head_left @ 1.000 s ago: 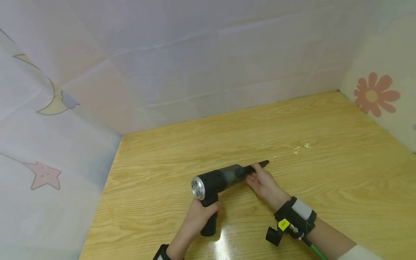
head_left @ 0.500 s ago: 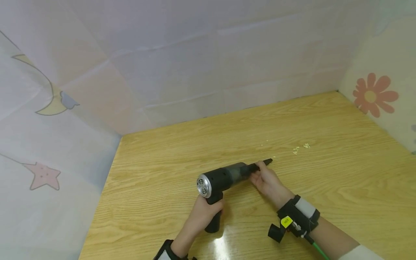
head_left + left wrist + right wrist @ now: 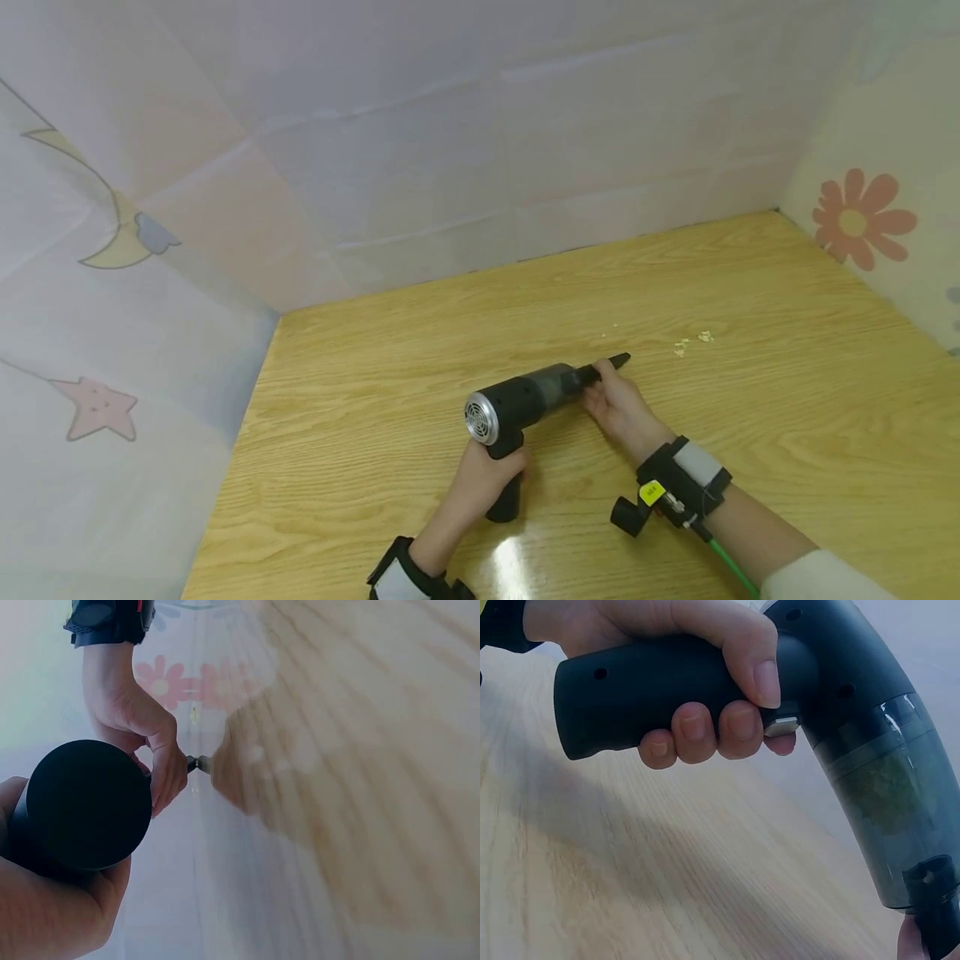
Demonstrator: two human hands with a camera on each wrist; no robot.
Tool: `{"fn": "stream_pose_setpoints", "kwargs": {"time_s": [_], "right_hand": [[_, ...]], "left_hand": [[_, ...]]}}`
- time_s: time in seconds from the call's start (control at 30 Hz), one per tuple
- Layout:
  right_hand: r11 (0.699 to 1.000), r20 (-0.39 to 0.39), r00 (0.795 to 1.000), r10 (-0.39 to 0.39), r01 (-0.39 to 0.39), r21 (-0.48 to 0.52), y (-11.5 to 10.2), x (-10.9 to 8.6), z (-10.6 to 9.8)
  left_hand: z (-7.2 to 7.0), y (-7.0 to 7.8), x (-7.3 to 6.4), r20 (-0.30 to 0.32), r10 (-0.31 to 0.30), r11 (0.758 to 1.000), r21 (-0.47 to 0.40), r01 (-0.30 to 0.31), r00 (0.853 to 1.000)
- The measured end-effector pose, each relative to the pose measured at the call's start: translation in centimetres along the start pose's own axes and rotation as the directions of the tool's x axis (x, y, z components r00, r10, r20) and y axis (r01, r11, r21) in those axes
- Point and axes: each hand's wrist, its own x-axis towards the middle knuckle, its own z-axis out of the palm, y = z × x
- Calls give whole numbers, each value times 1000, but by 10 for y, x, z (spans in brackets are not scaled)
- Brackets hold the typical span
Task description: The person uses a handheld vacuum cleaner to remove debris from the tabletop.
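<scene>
A black handheld vacuum cleaner [image 3: 517,402] with a silver vent ring is held over the wooden table. My left hand [image 3: 483,477] grips its handle, fingers wrapped round it; the right wrist view shows the thumb beside a silver button [image 3: 782,726]. Pale bits show inside the clear dust cup [image 3: 892,802]. My right hand [image 3: 621,410] holds the narrow black nozzle [image 3: 621,360] between thumb and fingers, its tip pointing right and close over the tabletop. Pale crumbs [image 3: 706,337] lie in small clusters beyond the tip, with a few specks farther back.
The wood-grain table [image 3: 360,400] meets cloth walls at the back and both sides. A red flower [image 3: 853,222] is printed on the right wall, a pink star [image 3: 97,408] on the left. A green cable [image 3: 731,567] runs from the right wrist strap.
Both hands have shifted the vacuum cleaner slightly right and away from me. A small crumb that lay just off the nozzle tip no longer shows. The other crumbs lie as before.
</scene>
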Motion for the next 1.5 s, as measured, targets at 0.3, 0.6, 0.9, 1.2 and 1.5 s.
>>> {"fn": "stream_pose_setpoints", "kwargs": {"time_s": [0.3, 0.6, 0.9, 1.2, 1.5], "right_hand": [[999, 32, 999, -16, 14, 46, -4, 19, 25], [1000, -61, 998, -3, 4, 15, -10, 29, 34], [997, -84, 996, -29, 35, 75, -7, 81, 0], [997, -134, 991, -2, 13, 76, -22, 56, 10], [992, -123, 992, 8, 8, 123, -31, 31, 19]], "left_hand": [[-6, 0, 11, -59, 21, 999, -46, -24, 998], [-3, 3, 21, -104, 33, 999, -18, -35, 994], [2, 8, 33, -107, 45, 998, 38, -41, 993], [9, 11, 42, -86, 48, 998, 55, -43, 995], [13, 15, 40, -64, 55, 998, 35, -53, 996]]}}
